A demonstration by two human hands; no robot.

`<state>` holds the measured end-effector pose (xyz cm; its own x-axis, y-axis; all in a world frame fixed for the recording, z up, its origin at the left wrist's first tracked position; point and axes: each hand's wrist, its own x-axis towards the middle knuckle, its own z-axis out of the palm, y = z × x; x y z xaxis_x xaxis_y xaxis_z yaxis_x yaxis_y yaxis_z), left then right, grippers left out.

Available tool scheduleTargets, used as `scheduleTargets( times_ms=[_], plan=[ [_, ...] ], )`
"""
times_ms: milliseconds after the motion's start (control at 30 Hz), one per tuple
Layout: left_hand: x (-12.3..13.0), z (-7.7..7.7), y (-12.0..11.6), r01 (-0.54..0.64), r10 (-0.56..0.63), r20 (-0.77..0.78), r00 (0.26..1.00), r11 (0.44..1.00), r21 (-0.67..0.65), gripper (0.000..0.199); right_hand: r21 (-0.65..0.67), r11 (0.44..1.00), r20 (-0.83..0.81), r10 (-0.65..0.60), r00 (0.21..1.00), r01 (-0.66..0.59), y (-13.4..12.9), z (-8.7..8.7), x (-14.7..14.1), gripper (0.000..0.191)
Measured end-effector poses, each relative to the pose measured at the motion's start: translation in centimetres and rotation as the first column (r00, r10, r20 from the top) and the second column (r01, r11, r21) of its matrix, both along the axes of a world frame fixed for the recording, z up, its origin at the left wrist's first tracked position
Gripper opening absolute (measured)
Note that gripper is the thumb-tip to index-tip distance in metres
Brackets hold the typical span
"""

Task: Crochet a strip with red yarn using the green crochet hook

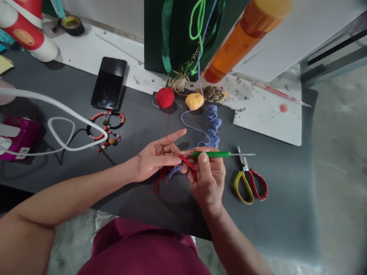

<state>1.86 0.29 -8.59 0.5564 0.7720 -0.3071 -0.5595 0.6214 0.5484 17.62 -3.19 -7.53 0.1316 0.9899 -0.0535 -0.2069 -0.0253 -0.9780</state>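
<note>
My right hand (210,173) is closed around a green-handled crochet hook (215,154), with its metal tip out to the right and its other end towards my left hand. My left hand (155,156) pinches red crochet work (187,163) with the thumb and fingers, its index finger stretched out. Red yarn runs from the red ball (165,97) down to my left fingers. A small blue-purple yarn piece (173,172) and a red tail hang below the hands. Behind them lies a curly blue-purple crocheted strip (213,126).
Scissors (243,168) lie to the right of my right hand. Farther back are a yellow yarn ball (194,101), a black phone (109,83), an orange bottle (237,42) and a dark green bag (172,34). Beaded bracelets (106,128) and a white cable (57,100) are on the left.
</note>
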Motion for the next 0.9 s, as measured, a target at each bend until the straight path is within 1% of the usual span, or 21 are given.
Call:
scheduleTargets(
  times_ms=[67, 100, 167, 200, 233, 300, 333, 367, 400, 433, 500, 600, 667, 767, 900],
  plan=[
    [0.1, -0.1, -0.1, -0.048, 0.048, -0.019, 0.999, 0.999, 0.012, 0.059, 0.062, 0.998, 0.071, -0.024, 0.997, 0.019, -0.3, -0.2, -0.1, 0.012],
    [0.2, -0.2, -0.2, -0.073, 0.073, -0.026, 0.997, 0.997, 0.014, 0.058, 0.11, 0.994, 0.133, -0.036, 0.991, 0.021, -0.3, -0.3, 0.0, 0.009],
    [0.3, -0.3, -0.2, -0.11, 0.111, -0.04, 0.993, 0.994, 0.015, 0.056, 0.253, 0.967, 0.302, -0.067, 0.951, -0.012, -0.4, -0.6, 0.1, 0.012],
    [0.4, -0.3, -0.3, -0.124, 0.124, -0.047, 0.991, 0.992, 0.011, 0.056, 0.344, 0.938, 0.393, -0.093, 0.915, -0.052, -0.3, -0.7, 0.3, 0.016],
    [0.4, -0.3, -0.3, -0.132, 0.132, -0.05, 0.99, 0.991, 0.005, 0.056, 0.43, 0.897, 0.476, -0.126, 0.87, -0.106, -0.3, -0.9, 0.4, 0.021],
    [0.5, -0.2, -0.4, -0.129, 0.128, -0.04, 0.991, 0.992, -0.014, 0.056, 0.55, 0.811, 0.586, -0.202, 0.785, -0.202, -0.1, -1.1, 0.6, 0.03],
    [0.5, -0.2, -0.4, -0.12, 0.119, -0.029, 0.992, 0.993, -0.022, 0.056, 0.582, 0.783, 0.608, -0.237, 0.758, -0.221, 0.0, -1.2, 0.7, 0.034],
    [0.5, -0.2, -0.5, -0.103, 0.102, -0.016, 0.995, 0.994, -0.029, 0.057, 0.602, 0.769, 0.61, -0.269, 0.746, -0.216, 0.0, -1.2, 0.7, 0.037],
    [0.5, -0.2, -0.5, -0.081, 0.081, -0.003, 0.997, 0.996, -0.037, 0.058, 0.61, 0.769, 0.597, -0.287, 0.749, -0.192, 0.0, -1.3, 0.7, 0.038],
    [0.5, -0.3, -0.5, -0.057, 0.058, 0.01, 0.998, 0.997, -0.048, 0.059, 0.605, 0.78, 0.574, -0.288, 0.767, -0.16, 0.0, -1.3, 0.6, 0.037],
    [0.3, -0.4, -0.4, -0.013, 0.016, 0.04, 0.999, 0.997, -0.081, 0.062, 0.558, 0.824, 0.503, -0.245, 0.829, -0.095, -0.1, -1.2, 0.4, 0.033],
    [0.1, -0.6, -0.3, 0.024, -0.013, 0.083, 0.996, 0.991, -0.132, 0.065, 0.417, 0.909, 0.382, -0.154, 0.911, -0.021, -0.3, -1.1, 0.2, 0.02],
    [0.1, -0.6, -0.2, 0.031, -0.015, 0.107, 0.994, 0.988, -0.15, 0.064, 0.321, 0.946, 0.326, -0.149, 0.933, 0.039, -0.4, -1.0, 0.1, 0.012],
    [0.0, -0.5, -0.1, 0.037, -0.015, 0.134, 0.991, 0.986, -0.162, 0.062, 0.218, 0.97, 0.311, -0.17, 0.935, 0.104, -0.4, -0.8, 0.1, 0.008],
    [0.0, -0.4, 0.1, 0.035, -0.01, 0.138, 0.99, 0.983, -0.181, 0.061, 0.161, 0.974, 0.298, -0.201, 0.933, 0.158, -0.5, -0.7, 0.3, 0.013]
  ],
)
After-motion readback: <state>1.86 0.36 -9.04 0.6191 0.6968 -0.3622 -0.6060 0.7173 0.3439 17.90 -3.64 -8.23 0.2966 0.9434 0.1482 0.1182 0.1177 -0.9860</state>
